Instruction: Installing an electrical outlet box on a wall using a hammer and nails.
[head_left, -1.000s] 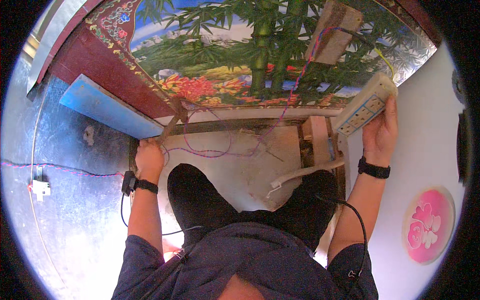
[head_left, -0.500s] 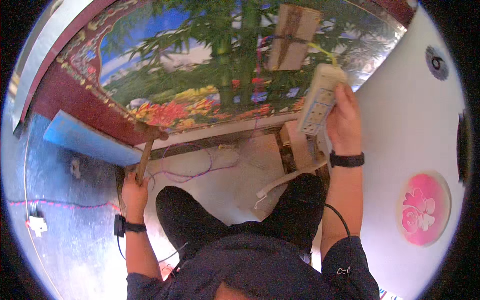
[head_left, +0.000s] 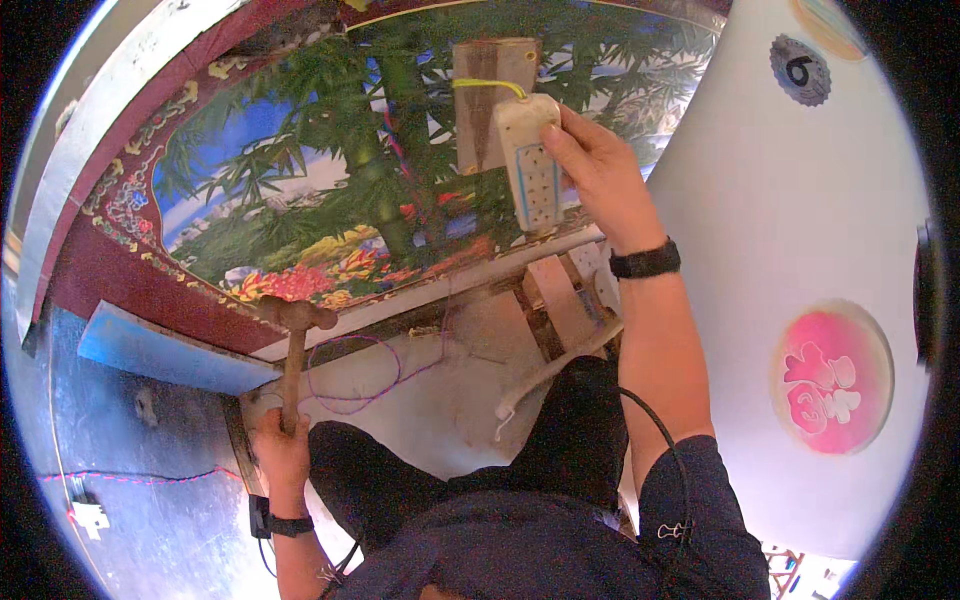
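Note:
My right hand (head_left: pixel 592 170) grips a white power strip (head_left: pixel 540 178) by its upper right side, fingers mostly behind it. The strip hangs nearly upright in front of a panel painted with bamboo and flowers (head_left: pixel 396 235); whether it touches the panel, I cannot tell. A yellow cable (head_left: pixel 488 84) leaves its top and runs left. Partly behind the strip is a wooden board (head_left: pixel 482 125) on the panel. My left hand (head_left: pixel 281 450) is closed around the lower handle of a hammer (head_left: pixel 295 350), held upright with its head at the top, near the panel's lower edge.
Wooden pieces (head_left: pixel 562 305) and a pale bent strip (head_left: pixel 556 378) lie below the panel on the right. A thin purple cord (head_left: pixel 352 408) is looped on the floor. At left stands a blue board (head_left: pixel 170 350). A white curved surface with a pink round emblem (head_left: pixel 835 380) fills the right side.
My right hand has brought the power strip leftward, so it now overlaps the wooden board's right side. My left hand still holds the hammer, which appears lower in view. The whole view has shifted.

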